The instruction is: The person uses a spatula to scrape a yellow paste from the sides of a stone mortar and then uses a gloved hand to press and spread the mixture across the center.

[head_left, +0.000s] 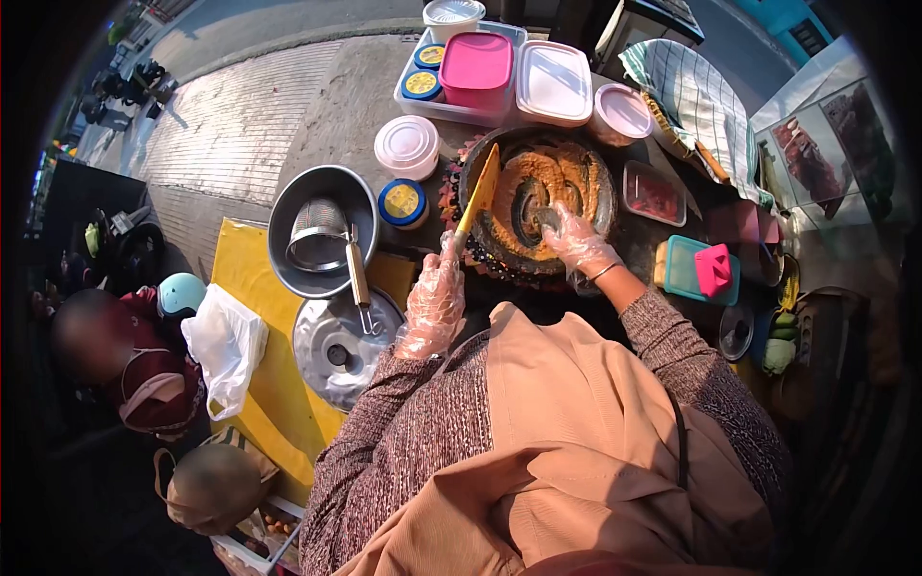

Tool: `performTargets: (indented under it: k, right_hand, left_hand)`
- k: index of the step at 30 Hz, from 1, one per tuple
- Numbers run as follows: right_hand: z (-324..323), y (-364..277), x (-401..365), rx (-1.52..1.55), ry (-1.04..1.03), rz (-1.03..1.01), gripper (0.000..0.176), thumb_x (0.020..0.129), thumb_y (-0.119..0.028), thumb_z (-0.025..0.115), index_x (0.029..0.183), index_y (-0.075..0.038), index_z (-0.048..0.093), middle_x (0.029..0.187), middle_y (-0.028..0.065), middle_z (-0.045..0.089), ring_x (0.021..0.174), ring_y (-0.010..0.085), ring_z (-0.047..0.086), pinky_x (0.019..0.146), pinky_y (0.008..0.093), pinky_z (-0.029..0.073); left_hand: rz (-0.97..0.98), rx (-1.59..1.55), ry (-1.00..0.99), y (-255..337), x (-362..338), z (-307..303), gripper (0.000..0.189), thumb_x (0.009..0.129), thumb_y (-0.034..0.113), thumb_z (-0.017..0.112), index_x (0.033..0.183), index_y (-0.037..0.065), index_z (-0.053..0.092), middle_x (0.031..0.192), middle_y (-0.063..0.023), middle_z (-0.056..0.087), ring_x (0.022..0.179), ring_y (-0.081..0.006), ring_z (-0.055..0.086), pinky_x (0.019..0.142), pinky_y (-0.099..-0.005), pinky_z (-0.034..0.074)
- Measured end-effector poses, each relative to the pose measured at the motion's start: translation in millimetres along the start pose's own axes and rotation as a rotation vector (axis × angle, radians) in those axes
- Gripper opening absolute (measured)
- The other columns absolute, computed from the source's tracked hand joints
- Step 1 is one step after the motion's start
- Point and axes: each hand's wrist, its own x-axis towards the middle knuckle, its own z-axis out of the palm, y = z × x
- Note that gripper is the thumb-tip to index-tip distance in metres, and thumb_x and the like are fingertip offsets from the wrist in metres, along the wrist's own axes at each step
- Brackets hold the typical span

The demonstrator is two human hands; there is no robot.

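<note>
1. A street vendor in clear plastic gloves is bending over a stone mortar (607,197) of orange-brown paste (533,178), which is sitting on the bench (634,252) straight ahead of the torso.
2. The left hand (434,300) is gripping a yellow spatula (480,187), fingers clamped around its handle. The blade's long axis is running up and slightly right from the hand, and its tip is lying over the mortar's left rim.
3. The right hand (579,240) is reaching inside the mortar, fingers wrapped on a pestle (545,217) that is largely hidden under the glove near the middle of the paste.
4. The right hand is the nearer to the paste. The left is sitting outside the rim, below and to the left, with only the spatula bridging the gap.
5. A metal bowl (288,206) holding a strainer (317,235) is standing just left of the mortar.
</note>
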Motion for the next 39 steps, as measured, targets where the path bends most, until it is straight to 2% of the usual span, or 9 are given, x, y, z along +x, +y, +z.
performTargets:
  k: [2,7,12,16,22,25,30,34,39]
  right_hand:
    - [44,5,-11,-0.229,0.187,-0.209,0.054,0.083,-0.029,0.056,0.132,-0.01,0.041,0.104,0.0295,0.06,0.102,0.0442,0.057,0.088,0.0514,0.045]
    - [-24,-18,89,0.301,-0.11,0.246,0.054,0.084,-0.036,0.057,0.13,-0.012,0.041,0.095,0.0243,0.064,0.091,0.0409,0.063,0.079,0.0453,0.049]
    - [-2,7,84,-0.031,0.18,-0.001,0.058,0.083,-0.036,0.056,0.135,-0.016,0.04,0.103,0.0234,0.063,0.092,0.0416,0.062,0.086,0.0475,0.047]
    - [37,9,16,-0.413,0.301,-0.247,0.059,0.081,-0.035,0.059,0.135,-0.021,0.041,0.092,0.023,0.063,0.084,0.0401,0.064,0.068,0.0544,0.051]
    - [-23,5,124,0.351,0.086,0.182,0.052,0.085,-0.04,0.059,0.121,-0.006,0.043,0.1,0.0191,0.061,0.085,0.03,0.062,0.076,0.0382,0.049]
    - [2,-14,94,0.028,0.113,-0.088,0.052,0.085,-0.038,0.054,0.129,-0.013,0.042,0.107,0.0278,0.06,0.099,0.0457,0.057,0.084,0.049,0.047]
    - [36,-36,1,-0.362,0.115,-0.153,0.048,0.084,-0.029,0.054,0.127,-0.009,0.044,0.097,0.0263,0.062,0.09,0.0435,0.062,0.081,0.0528,0.048]
    - [-19,-11,88,0.089,0.104,0.052,0.052,0.081,-0.035,0.056,0.127,-0.013,0.048,0.108,0.0256,0.062,0.097,0.0427,0.06,0.084,0.0472,0.049]
    - [-4,0,38,-0.199,0.101,-0.077,0.052,0.08,-0.028,0.059,0.128,-0.011,0.046,0.087,0.0274,0.063,0.091,0.0435,0.061,0.079,0.05,0.048]
  left_hand:
    - [0.002,0.032,-0.002,-1,2,4,0.066,0.081,0.002,0.058,0.141,0.011,0.031,0.101,-0.0169,0.051,0.084,-0.0354,0.056,0.069,-0.0421,0.047]
    - [0.033,0.043,0.015,3,6,0,0.064,0.082,0.002,0.057,0.14,0.01,0.033,0.101,-0.0168,0.05,0.085,-0.0364,0.056,0.068,-0.0426,0.048]
    - [0.017,0.109,0.042,3,1,3,0.056,0.084,0.009,0.055,0.137,0.012,0.036,0.097,-0.0149,0.053,0.076,-0.0343,0.061,0.061,-0.0416,0.051]
    - [0.029,0.072,0.032,1,0,4,0.058,0.085,0.009,0.055,0.139,0.013,0.035,0.099,-0.0163,0.053,0.078,-0.0357,0.06,0.062,-0.0432,0.051]
    - [0.046,0.044,0.058,1,-1,0,0.058,0.085,0.007,0.055,0.139,0.013,0.034,0.098,-0.0183,0.053,0.078,-0.0375,0.06,0.062,-0.0443,0.05]
    - [0.037,0.069,0.061,5,3,-2,0.058,0.085,0.007,0.055,0.139,0.012,0.034,0.098,-0.0194,0.053,0.077,-0.0381,0.06,0.061,-0.0443,0.05]
    - [0.073,0.008,0.088,-1,10,6,0.061,0.083,0.004,0.057,0.139,0.012,0.035,0.099,-0.0193,0.052,0.079,-0.0372,0.058,0.063,-0.0432,0.049]
    - [0.05,0.095,0.075,7,16,9,0.052,0.085,0.009,0.055,0.135,0.01,0.04,0.095,-0.017,0.054,0.075,-0.0354,0.06,0.059,-0.0431,0.051]
    - [0.081,0.064,0.067,6,11,20,0.052,0.085,0.009,0.057,0.134,0.01,0.04,0.096,-0.0163,0.053,0.076,-0.0351,0.061,0.059,-0.0425,0.051]
